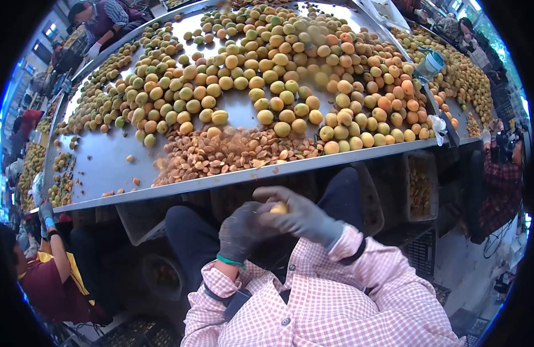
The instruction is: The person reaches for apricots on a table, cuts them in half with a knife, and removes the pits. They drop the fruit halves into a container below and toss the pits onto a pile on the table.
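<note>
Our grey-gloved right hand (306,218) grasps a roundish yellow fruit (279,208), just beside our grey-gloved left hand (242,226), whose fingers' hold we cannot tell.

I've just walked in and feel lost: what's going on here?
A person in a checkered shirt holds a yellowish fruit in the gloved right hand, with the gloved left hand close beside it, above the lap. On the metal table ahead, what look like brown pits lie heaped near the front edge; many more fruits spread behind. Other people sit nearby.
</note>
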{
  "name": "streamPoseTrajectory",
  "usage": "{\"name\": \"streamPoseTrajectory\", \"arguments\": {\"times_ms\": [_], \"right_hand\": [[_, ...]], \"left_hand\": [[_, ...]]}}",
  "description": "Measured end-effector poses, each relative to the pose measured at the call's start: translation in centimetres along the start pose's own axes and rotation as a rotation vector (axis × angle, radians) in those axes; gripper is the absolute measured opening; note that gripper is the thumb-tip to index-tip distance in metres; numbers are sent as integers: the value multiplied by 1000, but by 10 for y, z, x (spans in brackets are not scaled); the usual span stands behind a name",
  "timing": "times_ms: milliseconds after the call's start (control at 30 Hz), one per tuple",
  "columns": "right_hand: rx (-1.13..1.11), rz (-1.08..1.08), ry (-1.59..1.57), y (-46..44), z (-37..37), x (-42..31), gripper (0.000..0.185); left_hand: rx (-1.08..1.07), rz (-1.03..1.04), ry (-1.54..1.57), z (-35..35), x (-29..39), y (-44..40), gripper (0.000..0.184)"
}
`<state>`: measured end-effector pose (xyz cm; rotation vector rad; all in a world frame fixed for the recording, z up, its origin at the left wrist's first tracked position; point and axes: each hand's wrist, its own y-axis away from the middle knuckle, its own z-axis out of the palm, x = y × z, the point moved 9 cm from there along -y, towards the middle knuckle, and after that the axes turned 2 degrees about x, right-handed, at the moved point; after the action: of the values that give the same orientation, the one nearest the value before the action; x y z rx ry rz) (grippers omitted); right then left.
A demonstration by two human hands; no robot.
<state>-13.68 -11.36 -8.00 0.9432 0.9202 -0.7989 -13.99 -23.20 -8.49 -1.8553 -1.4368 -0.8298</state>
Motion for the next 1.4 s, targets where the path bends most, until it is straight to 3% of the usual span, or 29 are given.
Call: {"name": "streamPoseTrajectory", "arguments": {"times_ms": [67, 133, 200, 233, 267, 367, 533, 667, 733, 800, 967, 1033, 1067, 1133, 1200, 1267, 1400], "right_hand": [[75, 20, -24, 3, 1, 33, 28], [112, 79, -192, 15, -9, 40, 23], [157, 143, -362, 28, -18, 48, 19], [254, 143, -420, 35, -27, 53, 21], [350, 142, -478, 42, -37, 54, 24], [333, 47, -314, 54, -43, 44, 27], [488, 5, -215, 67, -55, 41, 30], [542, -65, -162, 77, -56, 29, 30], [550, -87, -150, 80, -57, 28, 29], [544, -211, -37, 80, -59, 25, 28], [404, -213, -166, 86, -51, 20, 26], [323, -139, -289, 92, -49, 18, 27], [293, -114, -417, 98, -50, 16, 29], [230, 10, -661, 102, -47, 22, 33], [207, 14, -648, 104, -44, 28, 36], [177, 22, -633, 105, -37, 36, 40], [146, -69, -533, 103, -19, 24, 38]], "left_hand": [[-243, -7, -102, 10, 43, 4, 29], [-276, 88, -38, 20, 22, 19, 35], [-522, -201, 560, 44, 5, 35, 46], [-724, -653, 837, 45, 13, 51, 48], [-726, -648, 838, 47, 15, 52, 48], [-704, -577, 982, 52, 27, 51, 45], [-873, -737, 1165, 66, 47, 63, 43], [-835, -661, 1190, 72, 49, 63, 43], [-898, -761, 1342, 74, 55, 72, 43], [-929, -766, 1323, 78, 57, 80, 45], [-1034, -718, 1252, 82, 64, 90, 39], [-729, -637, 869, 69, 43, 77, 31], [-730, -641, 868, 67, 43, 78, 31], [-457, -306, 623, 34, 45, 54, 24], [-407, -233, 572, 26, 51, 50, 23], [-262, 81, 269, 6, 83, 41, 26], [-290, 37, 102, 22, 74, 49, 30]]}}
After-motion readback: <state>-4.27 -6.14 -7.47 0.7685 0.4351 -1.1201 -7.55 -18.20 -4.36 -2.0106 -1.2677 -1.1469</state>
